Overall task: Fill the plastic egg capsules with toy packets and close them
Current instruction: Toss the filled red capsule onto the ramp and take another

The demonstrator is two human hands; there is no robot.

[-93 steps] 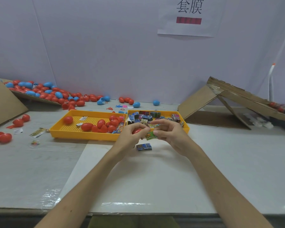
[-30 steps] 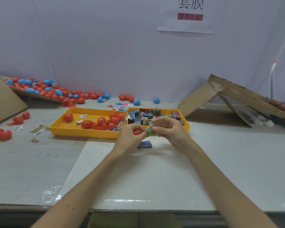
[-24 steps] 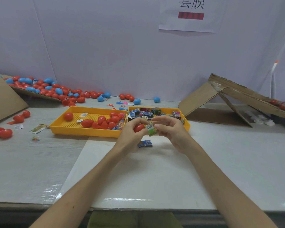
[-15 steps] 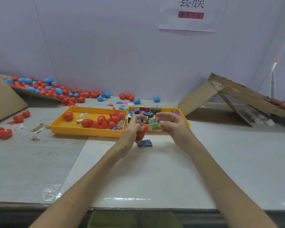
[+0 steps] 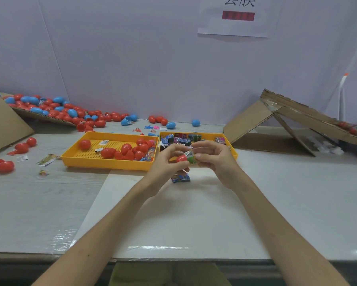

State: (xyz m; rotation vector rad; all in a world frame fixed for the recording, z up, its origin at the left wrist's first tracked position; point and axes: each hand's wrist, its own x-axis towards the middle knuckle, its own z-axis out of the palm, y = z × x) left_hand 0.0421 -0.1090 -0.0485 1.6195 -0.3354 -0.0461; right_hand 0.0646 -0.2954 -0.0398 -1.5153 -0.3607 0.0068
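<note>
Left hand (image 5: 165, 165) grips one glossy red egg half (image 5: 181, 158); right hand (image 5: 216, 159) pinches one green packet (image 5: 191, 158) against it; two yellow trays (image 5: 103, 164) behind, one blue packet (image 5: 180, 178) on table (image 5: 194, 215)

The red egg (image 5: 181, 158) is made of smooth, shiny plastic, and the packet (image 5: 191, 157) is wrapped in glossy printed film. The yellow tray (image 5: 103, 164) is moulded in fairly matt plastic, with a perforated floor. The table (image 5: 173, 219) is covered by a slick, reflective white sheet. The ramp (image 5: 249, 120) is cut from rough brown cardboard.
</note>
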